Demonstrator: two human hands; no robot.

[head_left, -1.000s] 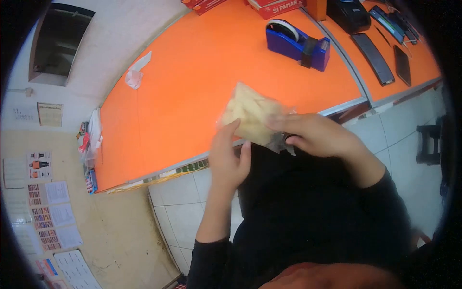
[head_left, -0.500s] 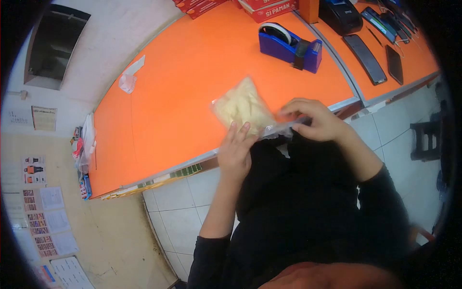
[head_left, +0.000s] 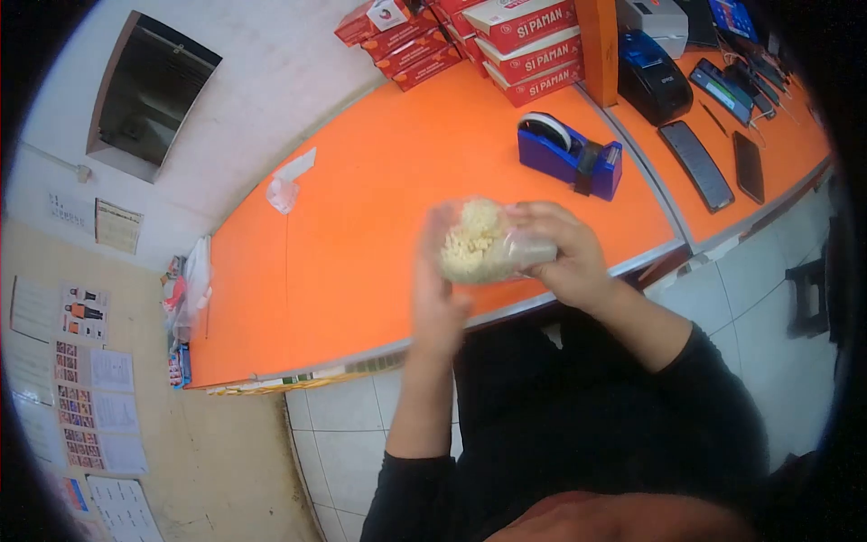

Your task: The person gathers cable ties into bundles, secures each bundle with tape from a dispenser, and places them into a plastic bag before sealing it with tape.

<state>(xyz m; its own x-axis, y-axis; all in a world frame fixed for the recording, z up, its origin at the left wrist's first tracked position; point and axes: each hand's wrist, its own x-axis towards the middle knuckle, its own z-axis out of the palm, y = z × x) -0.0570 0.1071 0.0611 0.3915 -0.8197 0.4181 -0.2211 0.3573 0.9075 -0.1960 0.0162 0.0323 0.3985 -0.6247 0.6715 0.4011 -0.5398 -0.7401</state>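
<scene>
A clear plastic bag (head_left: 471, 244) filled with pale yellow, crumbly-looking food is held up above the orange counter (head_left: 379, 217), near its front edge. Its folded plastic end lies toward the right, where my right hand (head_left: 574, 256) grips it, thumb below and fingers over the top. Smeared by motion, my left hand (head_left: 435, 289) is cupped against the left side of the bag, its thumb low and its fingers along the plastic.
Behind the bag stands a blue tape dispenser (head_left: 571, 155). Red boxes (head_left: 533, 54) are stacked at the back. Phones (head_left: 695, 167) and a black printer (head_left: 652, 77) sit on the right-hand counter. A crumpled wrapper (head_left: 283, 193) lies at left.
The bag has come up off the counter and is tilted, now between both hands. My left hand has moved from its front to its left side. The view has shifted, showing more boxes.
</scene>
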